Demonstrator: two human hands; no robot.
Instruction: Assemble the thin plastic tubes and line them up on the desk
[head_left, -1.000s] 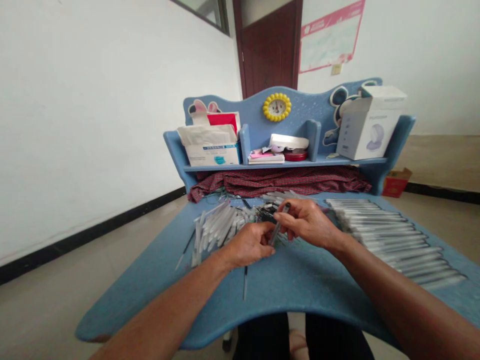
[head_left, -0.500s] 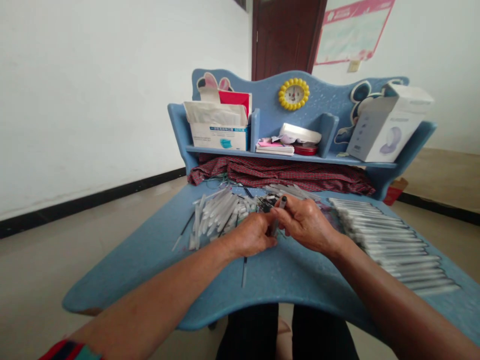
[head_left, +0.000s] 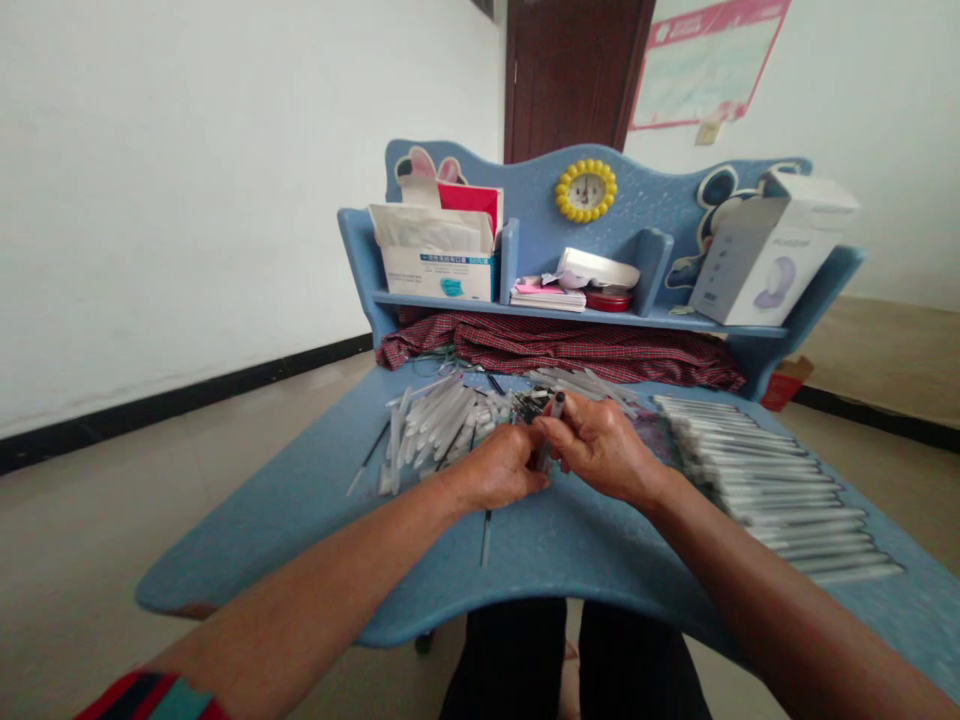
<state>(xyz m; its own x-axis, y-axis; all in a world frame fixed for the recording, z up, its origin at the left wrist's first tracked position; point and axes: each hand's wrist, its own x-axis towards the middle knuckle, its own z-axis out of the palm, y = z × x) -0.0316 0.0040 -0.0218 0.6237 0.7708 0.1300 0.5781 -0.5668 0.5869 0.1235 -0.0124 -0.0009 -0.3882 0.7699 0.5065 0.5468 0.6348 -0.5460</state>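
Observation:
Over the middle of the desk my left hand (head_left: 504, 466) and my right hand (head_left: 600, 446) meet on one pen (head_left: 546, 440), grey-bodied with a black end, tilted upright. My left fingers close round its lower part, while my right thumb and fingers grip near the black top. Just left and beyond lies a loose heap of translucent pen barrels (head_left: 439, 425). Small dark parts (head_left: 529, 403) sit behind my hands, partly hidden. A thin refill (head_left: 486, 540) lies by itself below my left hand. To the right, pens (head_left: 780, 490) are lined up in a long row.
The blue desk (head_left: 300, 500) has a raised shelf at the back with a mask box (head_left: 439, 275), booklets (head_left: 547, 297), a red tin (head_left: 609, 299) and a white box (head_left: 772, 255). A checked cloth (head_left: 555, 348) is bunched under the shelf.
Both hands and the pen have shifted slightly left, and the pen's black end sits a little differently against my right fingers. The view has moved slightly. The heap and row look the same.

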